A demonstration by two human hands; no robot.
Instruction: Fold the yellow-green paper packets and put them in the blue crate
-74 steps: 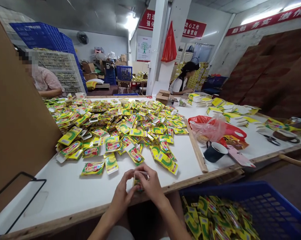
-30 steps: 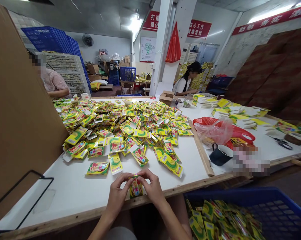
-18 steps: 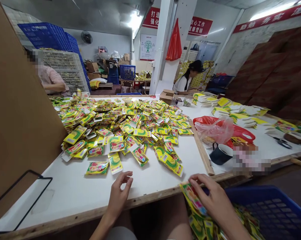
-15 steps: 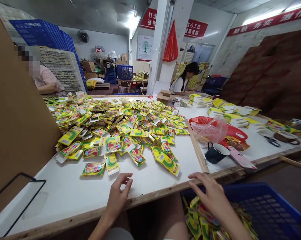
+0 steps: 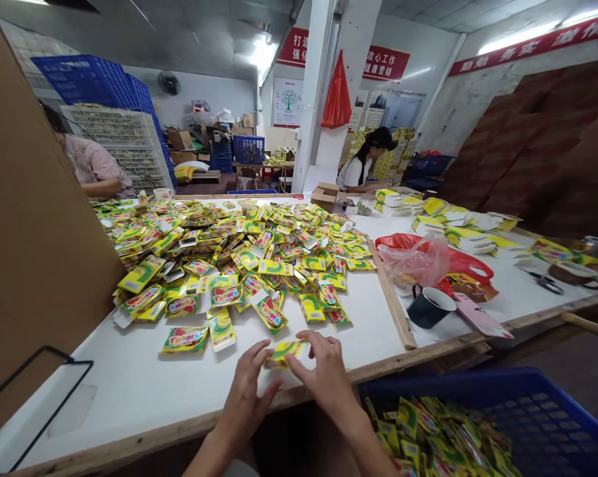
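Both my hands meet at the near edge of the white table on one yellow-green flat packet. My left hand pinches its left end with the fingertips. My right hand grips its right end, fingers curled over the top. Just beyond lies a big heap of the same yellow packets, spread across the table. A blue crate at my lower right holds several more packets.
A tall brown cardboard sheet stands at the left. A wooden strip divides the table; right of it are a dark mug, red plastic bags, scissors and card stacks. Two other people sit at the far side.
My right hand dropped a finished packet into the blue crate, came back and took a new packet from the heap's near edge. Both hands now hold it again.
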